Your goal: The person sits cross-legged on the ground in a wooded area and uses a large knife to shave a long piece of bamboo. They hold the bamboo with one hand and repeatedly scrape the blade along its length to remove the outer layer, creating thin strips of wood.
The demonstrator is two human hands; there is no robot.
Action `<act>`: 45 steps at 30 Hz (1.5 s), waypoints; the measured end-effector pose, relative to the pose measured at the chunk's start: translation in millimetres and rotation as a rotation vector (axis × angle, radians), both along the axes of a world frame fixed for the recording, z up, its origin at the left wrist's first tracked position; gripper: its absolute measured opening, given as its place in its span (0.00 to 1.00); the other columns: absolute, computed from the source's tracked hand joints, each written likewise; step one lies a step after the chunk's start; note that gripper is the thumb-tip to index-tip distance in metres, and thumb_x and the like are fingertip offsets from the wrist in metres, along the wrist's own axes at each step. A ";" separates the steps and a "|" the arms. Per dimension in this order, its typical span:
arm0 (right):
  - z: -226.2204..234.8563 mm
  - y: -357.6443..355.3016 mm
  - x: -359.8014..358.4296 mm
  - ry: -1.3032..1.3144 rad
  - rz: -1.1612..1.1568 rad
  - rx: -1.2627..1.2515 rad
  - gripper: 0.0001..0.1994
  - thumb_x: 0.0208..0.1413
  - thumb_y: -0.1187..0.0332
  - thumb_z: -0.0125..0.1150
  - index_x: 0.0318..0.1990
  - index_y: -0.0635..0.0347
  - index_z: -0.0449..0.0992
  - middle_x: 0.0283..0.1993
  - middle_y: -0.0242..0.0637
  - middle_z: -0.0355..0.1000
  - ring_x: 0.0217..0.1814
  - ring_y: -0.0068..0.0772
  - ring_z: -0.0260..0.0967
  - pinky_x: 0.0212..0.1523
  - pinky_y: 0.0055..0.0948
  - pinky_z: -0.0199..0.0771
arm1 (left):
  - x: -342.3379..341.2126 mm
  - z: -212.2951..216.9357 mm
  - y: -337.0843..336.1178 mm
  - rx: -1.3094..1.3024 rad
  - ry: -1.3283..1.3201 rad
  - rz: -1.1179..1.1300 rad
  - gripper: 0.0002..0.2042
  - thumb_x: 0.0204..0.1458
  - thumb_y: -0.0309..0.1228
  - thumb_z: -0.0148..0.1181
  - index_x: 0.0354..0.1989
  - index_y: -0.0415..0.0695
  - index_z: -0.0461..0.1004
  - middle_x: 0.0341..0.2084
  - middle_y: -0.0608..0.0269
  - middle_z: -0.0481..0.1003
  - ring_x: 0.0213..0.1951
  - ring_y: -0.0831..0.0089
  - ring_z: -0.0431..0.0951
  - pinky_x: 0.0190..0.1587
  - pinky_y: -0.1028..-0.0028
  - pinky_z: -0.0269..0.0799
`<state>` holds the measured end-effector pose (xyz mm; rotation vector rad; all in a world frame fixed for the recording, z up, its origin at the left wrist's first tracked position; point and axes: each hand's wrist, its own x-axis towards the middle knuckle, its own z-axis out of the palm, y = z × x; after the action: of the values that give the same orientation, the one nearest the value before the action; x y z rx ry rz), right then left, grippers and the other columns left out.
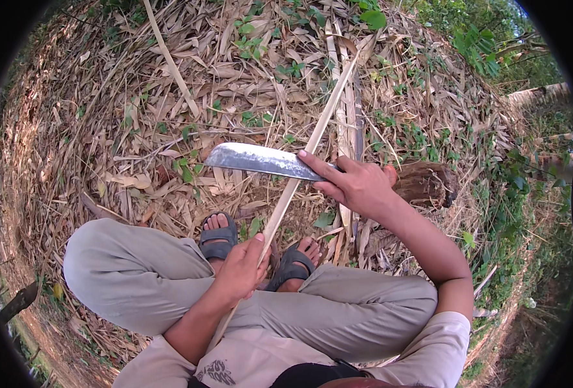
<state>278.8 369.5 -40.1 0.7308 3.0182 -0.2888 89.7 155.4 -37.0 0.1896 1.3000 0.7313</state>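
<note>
A long pale bamboo strip (330,107) runs slantwise from my lap up and to the right over the leaf litter. Closed around its lower part is my left hand (240,266), between my knees. My right hand (357,184) grips a machete (260,160) by its handle, which is mostly hidden in the palm. The index finger stretches along the blade's base. The broad, worn grey blade points left and lies across the strip, apparently touching it; its tip hangs over the ground beyond my left foot.
Several split strips (343,103) lie on the ground beyond my right hand. A brown wood stump (427,184) stands to its right. Another pale strip (170,58) lies at the far left. My sandaled feet (293,266) rest among dry leaves; green shrubs (480,48) grow at far right.
</note>
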 end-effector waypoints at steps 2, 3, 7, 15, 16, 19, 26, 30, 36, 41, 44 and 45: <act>-1.4 23.6 2.3 0.007 -0.163 -0.051 0.27 0.66 0.53 0.49 0.71 0.29 0.55 0.27 0.41 0.68 0.22 0.45 0.70 0.25 0.42 0.73 | 2.4 0.5 -5.1 0.010 -0.036 0.010 0.22 0.68 0.48 0.35 0.26 0.46 0.60 0.08 0.72 0.55 0.06 0.81 0.52 0.06 0.78 0.50; -8.2 44.5 6.5 0.058 -0.298 -0.089 0.25 0.67 0.55 0.48 0.71 0.32 0.57 0.28 0.46 0.71 0.25 0.48 0.72 0.29 0.44 0.73 | 3.3 0.2 -6.8 0.019 -0.053 0.016 0.22 0.68 0.48 0.35 0.26 0.46 0.60 0.08 0.72 0.55 0.06 0.81 0.52 0.06 0.78 0.50; -12.0 99.5 29.9 0.162 -0.432 -0.064 0.22 0.67 0.53 0.47 0.68 0.34 0.63 0.25 0.51 0.72 0.27 0.53 0.73 0.32 0.45 0.71 | 2.6 2.6 -8.6 0.009 -0.058 -0.041 0.22 0.68 0.48 0.35 0.26 0.46 0.60 0.08 0.72 0.55 0.06 0.81 0.52 0.06 0.78 0.51; -22.3 149.1 53.9 0.182 -0.629 0.017 0.22 0.68 0.49 0.44 0.67 0.34 0.64 0.21 0.52 0.70 0.25 0.55 0.72 0.29 0.48 0.69 | 5.8 7.3 -12.6 -0.035 -0.132 -0.070 0.21 0.68 0.47 0.34 0.28 0.45 0.60 0.09 0.72 0.55 0.06 0.80 0.52 0.06 0.78 0.51; -22.1 144.7 50.3 0.196 -0.628 -0.001 0.22 0.68 0.50 0.44 0.67 0.34 0.64 0.21 0.52 0.70 0.24 0.55 0.72 0.29 0.48 0.69 | 4.7 6.5 -12.4 -0.024 -0.111 -0.062 0.21 0.68 0.47 0.34 0.28 0.45 0.60 0.09 0.72 0.55 0.06 0.80 0.52 0.06 0.78 0.51; -17.0 111.0 29.6 0.208 -0.541 -0.079 0.23 0.68 0.52 0.46 0.68 0.37 0.62 0.23 0.52 0.71 0.26 0.54 0.72 0.30 0.47 0.70 | 2.8 5.2 -8.4 -0.020 -0.067 -0.007 0.21 0.68 0.48 0.35 0.27 0.45 0.60 0.09 0.71 0.55 0.06 0.80 0.52 0.07 0.77 0.50; 2.0 -11.1 -16.2 0.057 -0.024 -0.169 0.27 0.65 0.53 0.51 0.71 0.34 0.57 0.25 0.39 0.66 0.21 0.44 0.70 0.22 0.42 0.73 | -7.0 3.5 -0.6 -0.038 0.025 0.055 0.23 0.68 0.48 0.35 0.27 0.44 0.61 0.09 0.70 0.56 0.06 0.80 0.53 0.06 0.77 0.49; 13.6 -41.6 -22.4 0.098 0.193 -0.130 0.29 0.62 0.52 0.54 0.70 0.33 0.59 0.23 0.35 0.64 0.17 0.34 0.67 0.17 0.36 0.70 | -7.6 3.4 0.5 -0.047 0.015 0.077 0.23 0.68 0.49 0.35 0.28 0.43 0.62 0.09 0.71 0.56 0.06 0.80 0.53 0.06 0.78 0.49; 9.4 -50.3 -22.5 0.134 0.273 -0.084 0.30 0.61 0.50 0.55 0.71 0.32 0.58 0.22 0.32 0.59 0.16 0.30 0.65 0.16 0.35 0.68 | -8.1 5.1 -2.5 0.000 0.000 0.078 0.24 0.68 0.51 0.36 0.28 0.44 0.62 0.09 0.71 0.56 0.06 0.82 0.53 0.07 0.79 0.49; 24.6 -67.5 -29.1 0.128 0.278 -0.179 0.31 0.61 0.49 0.53 0.71 0.34 0.57 0.22 0.32 0.59 0.16 0.30 0.65 0.16 0.35 0.68 | -10.2 11.0 -3.5 0.040 0.028 0.097 0.24 0.68 0.51 0.34 0.30 0.43 0.62 0.10 0.69 0.57 0.06 0.81 0.54 0.08 0.79 0.50; 35.8 -74.6 -34.1 0.098 0.317 -0.191 0.32 0.61 0.48 0.52 0.72 0.35 0.56 0.23 0.32 0.60 0.16 0.30 0.64 0.16 0.36 0.68 | -14.2 9.2 -6.9 0.088 0.059 0.037 0.22 0.69 0.49 0.32 0.33 0.43 0.62 0.11 0.68 0.58 0.07 0.80 0.54 0.09 0.79 0.51; 33.7 -74.3 -35.8 0.080 0.291 -0.203 0.32 0.61 0.48 0.52 0.72 0.34 0.56 0.23 0.32 0.60 0.15 0.30 0.64 0.17 0.36 0.68 | -14.1 10.4 -5.2 0.061 0.041 0.072 0.21 0.69 0.48 0.33 0.34 0.43 0.62 0.11 0.68 0.58 0.07 0.80 0.54 0.09 0.79 0.51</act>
<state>243.0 295.3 -6.4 0.2667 3.0496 -0.6127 75.6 150.2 -26.6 0.2085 1.3297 0.8330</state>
